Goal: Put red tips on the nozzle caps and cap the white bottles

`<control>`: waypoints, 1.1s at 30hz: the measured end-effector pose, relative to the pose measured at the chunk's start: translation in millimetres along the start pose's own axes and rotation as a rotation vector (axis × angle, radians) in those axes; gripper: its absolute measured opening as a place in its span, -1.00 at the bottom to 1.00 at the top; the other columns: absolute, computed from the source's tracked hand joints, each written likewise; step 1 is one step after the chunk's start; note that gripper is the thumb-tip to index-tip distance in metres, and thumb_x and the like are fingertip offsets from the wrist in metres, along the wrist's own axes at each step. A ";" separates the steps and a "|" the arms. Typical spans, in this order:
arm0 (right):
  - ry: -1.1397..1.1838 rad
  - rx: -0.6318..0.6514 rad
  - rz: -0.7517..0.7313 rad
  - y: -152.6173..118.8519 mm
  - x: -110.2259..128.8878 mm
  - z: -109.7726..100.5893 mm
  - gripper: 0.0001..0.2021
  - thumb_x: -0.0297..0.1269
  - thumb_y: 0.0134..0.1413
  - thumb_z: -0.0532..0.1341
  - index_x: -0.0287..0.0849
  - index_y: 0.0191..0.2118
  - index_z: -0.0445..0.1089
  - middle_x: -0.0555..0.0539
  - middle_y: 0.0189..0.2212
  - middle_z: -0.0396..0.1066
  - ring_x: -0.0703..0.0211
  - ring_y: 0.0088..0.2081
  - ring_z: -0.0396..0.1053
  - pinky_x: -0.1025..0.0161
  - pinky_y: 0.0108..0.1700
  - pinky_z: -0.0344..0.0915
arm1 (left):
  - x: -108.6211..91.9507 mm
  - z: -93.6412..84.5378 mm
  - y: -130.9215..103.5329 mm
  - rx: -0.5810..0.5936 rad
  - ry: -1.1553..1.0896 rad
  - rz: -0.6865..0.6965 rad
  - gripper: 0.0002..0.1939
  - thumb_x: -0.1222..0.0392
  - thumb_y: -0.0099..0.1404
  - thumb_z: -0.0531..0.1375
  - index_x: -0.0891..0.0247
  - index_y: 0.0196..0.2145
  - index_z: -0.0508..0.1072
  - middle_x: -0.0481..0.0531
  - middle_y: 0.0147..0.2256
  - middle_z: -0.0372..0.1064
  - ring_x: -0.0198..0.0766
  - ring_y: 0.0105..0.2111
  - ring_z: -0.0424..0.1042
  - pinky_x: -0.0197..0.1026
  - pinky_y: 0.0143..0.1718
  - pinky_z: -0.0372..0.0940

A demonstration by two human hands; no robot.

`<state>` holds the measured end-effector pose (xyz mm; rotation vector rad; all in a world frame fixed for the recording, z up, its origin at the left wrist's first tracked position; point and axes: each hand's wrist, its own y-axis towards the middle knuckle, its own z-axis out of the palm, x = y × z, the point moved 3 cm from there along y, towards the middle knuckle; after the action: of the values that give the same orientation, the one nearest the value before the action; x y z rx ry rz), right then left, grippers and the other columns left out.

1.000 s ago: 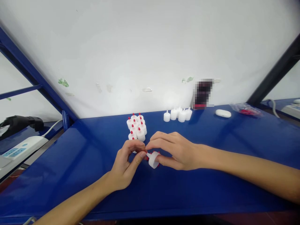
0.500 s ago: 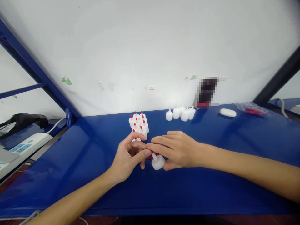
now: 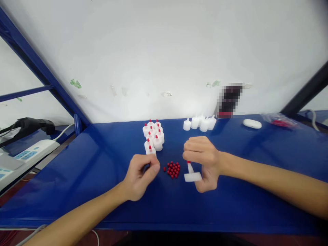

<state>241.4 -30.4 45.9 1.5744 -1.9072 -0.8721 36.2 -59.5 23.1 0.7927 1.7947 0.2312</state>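
Observation:
My right hand point(image 3: 203, 160) is closed around a white plastic nozzle cap point(image 3: 192, 176), its wide base tilted and visible below the fingers. A red tip cover point(image 3: 189, 162) sits on the nozzle, partly hidden by the curled fingers. My left hand point(image 3: 142, 177) is closed in a loose fist, thumb against the index finger, with nothing visible in it. Between my hands lies a cluster of small red tip covers point(image 3: 173, 170), plus one loose red tip cover point(image 3: 164, 169) apart from them. Just beyond my left hand stand several white nozzle caps with red tips point(image 3: 158, 143).
Several white nozzle caps without red tips point(image 3: 204, 125) stand near the wall. A white oval case point(image 3: 252, 123) and a clear plastic bag with red contents point(image 3: 280, 122) lie at the back right of the blue table point(image 3: 102, 205). At left is a power strip point(image 3: 36, 155).
My hands have moved apart, uncovering the red tip covers. My right hand has carried the nozzle cap to the right, and a red tip now shows on it. My left fingers have curled in.

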 end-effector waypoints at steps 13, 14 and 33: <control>0.093 0.124 0.153 -2.1 -19.0 -0.6 -0.89 -0.23 -0.20 0.00 -0.06 -0.48 -0.01 0.08 -0.59 -0.04 0.24 -0.57 -0.13 0.23 -0.51 -0.14 | -8.2 19.4 -1.0 0.268 0.394 0.434 -0.75 0.40 0.19 0.07 0.19 -0.55 0.10 -0.15 -0.67 0.07 -0.36 -0.65 0.02 -0.18 -0.56 -0.06; 0.096 0.118 0.161 -2.6 -20.0 -0.7 -0.88 -0.22 -0.22 -0.01 -0.06 -0.49 -0.02 0.08 -0.59 -0.05 0.24 -0.57 -0.14 0.23 -0.51 -0.14 | -6.9 18.8 -0.2 0.256 0.400 0.424 -0.75 0.40 0.20 0.07 0.19 -0.55 0.10 -0.15 -0.67 0.07 -0.36 -0.65 0.03 -0.19 -0.56 -0.06; -0.033 0.359 0.503 -24.2 -52.1 31.9 -0.78 -0.45 0.13 0.21 -0.22 -0.10 0.48 -0.05 -0.34 0.50 0.24 -0.40 0.41 0.32 -0.31 0.23 | -1.4 19.0 0.0 0.315 0.468 0.408 -0.80 0.35 0.25 0.07 0.20 -0.52 0.21 -0.12 -0.65 0.18 -0.36 -0.65 0.12 -0.21 -0.57 0.01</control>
<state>243.8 22.7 7.2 1.1645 -2.4296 -0.3553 53.5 -64.6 17.0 1.4234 2.1191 0.4354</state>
